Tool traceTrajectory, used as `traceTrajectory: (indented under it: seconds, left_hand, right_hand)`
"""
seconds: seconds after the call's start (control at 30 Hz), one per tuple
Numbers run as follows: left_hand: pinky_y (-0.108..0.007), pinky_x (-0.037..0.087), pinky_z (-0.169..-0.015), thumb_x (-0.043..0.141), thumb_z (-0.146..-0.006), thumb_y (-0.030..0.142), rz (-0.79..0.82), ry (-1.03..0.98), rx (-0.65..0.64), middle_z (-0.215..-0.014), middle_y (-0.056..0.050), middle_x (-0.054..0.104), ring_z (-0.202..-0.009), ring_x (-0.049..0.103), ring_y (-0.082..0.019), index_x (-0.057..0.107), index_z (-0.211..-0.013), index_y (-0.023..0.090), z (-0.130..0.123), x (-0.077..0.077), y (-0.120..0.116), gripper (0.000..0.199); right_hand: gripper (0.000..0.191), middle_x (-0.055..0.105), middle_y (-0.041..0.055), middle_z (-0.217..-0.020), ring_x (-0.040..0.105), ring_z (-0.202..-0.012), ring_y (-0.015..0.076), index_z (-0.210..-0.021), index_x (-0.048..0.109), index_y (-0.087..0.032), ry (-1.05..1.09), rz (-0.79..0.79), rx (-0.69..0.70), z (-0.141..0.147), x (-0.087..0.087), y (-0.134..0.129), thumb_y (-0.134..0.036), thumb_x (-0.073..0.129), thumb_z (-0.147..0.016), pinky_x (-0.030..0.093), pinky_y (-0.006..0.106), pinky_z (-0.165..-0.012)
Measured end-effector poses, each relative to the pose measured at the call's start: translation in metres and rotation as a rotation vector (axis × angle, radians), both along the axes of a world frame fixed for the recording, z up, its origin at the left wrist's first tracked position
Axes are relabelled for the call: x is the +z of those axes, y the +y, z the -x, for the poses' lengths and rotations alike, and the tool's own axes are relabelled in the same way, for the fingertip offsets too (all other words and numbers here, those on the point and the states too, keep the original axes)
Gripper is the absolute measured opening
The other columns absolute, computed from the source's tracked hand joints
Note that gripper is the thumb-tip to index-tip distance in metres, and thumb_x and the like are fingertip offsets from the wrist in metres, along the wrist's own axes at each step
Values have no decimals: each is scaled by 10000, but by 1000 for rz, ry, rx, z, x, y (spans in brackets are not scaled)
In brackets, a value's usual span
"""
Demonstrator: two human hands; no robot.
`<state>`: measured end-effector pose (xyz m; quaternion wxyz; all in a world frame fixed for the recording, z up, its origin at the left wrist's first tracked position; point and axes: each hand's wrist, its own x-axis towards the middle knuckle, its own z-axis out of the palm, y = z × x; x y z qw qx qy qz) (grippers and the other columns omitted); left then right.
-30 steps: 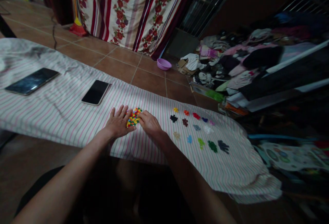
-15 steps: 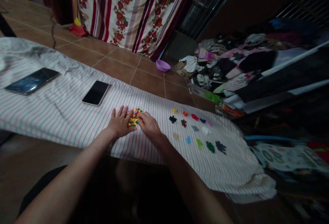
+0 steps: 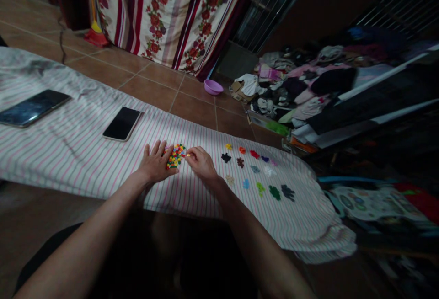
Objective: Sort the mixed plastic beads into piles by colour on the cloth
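Observation:
A heap of small mixed-colour pieces [image 3: 176,155], mostly red, yellow, green and orange, lies on a striped cloth [image 3: 164,120]. My left hand [image 3: 156,162] rests flat along the heap's left side, fingers spread, thumb below it. At the heap's right edge my right hand [image 3: 201,162] is closed in a pinch; a tiny yellow piece [image 3: 188,155] shows at the fingertips, with red just beside it. Further right lie small single-colour groups, among them black pieces [image 3: 226,157], brown pieces [image 3: 240,162], red pieces [image 3: 254,154], lime green pieces [image 3: 260,189] and dark green pieces [image 3: 274,193].
A phone [image 3: 122,124] and a larger tablet-like device [image 3: 34,108] lie on the cloth to the left. Beyond the cloth, a purple basin [image 3: 213,87] and a red dustpan [image 3: 96,38] stand on the tiled floor. Clothes [image 3: 302,79] are heaped at the back right.
My right hand has drawn slightly back from the heap, its fingertips now pinching a small piece. My left hand keeps its place by the heap. The whole view has shifted a little.

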<state>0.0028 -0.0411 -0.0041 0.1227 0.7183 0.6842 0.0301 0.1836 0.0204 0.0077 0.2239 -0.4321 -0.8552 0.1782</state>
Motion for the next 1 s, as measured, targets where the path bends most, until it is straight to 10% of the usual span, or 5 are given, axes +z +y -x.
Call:
traceTrajectory:
  seconds: [0.67, 1.0]
  left_hand:
    - [-614, 100, -1177, 376, -858, 715, 15, 24, 10, -1628, -156, 126, -1509, 87, -357, 186, -1549, 171, -1, 1, 0, 899]
    - [-606, 101, -1182, 385, -855, 717, 6, 27, 15, -1628, -143, 145, -1509, 94, -354, 201, -1547, 172, -1, 2, -1, 899]
  right_hand:
    - [248, 728, 63, -932, 667, -856, 182, -992, 678, -182, -63, -58, -642, -118, 9, 88, -189, 527, -795, 497, 291, -826]
    - [233, 732, 87, -997, 660, -921, 201, -962, 693, -178, -174, -52, -704, -134, 9, 116, -132, 519, -814, 485, 306, -838]
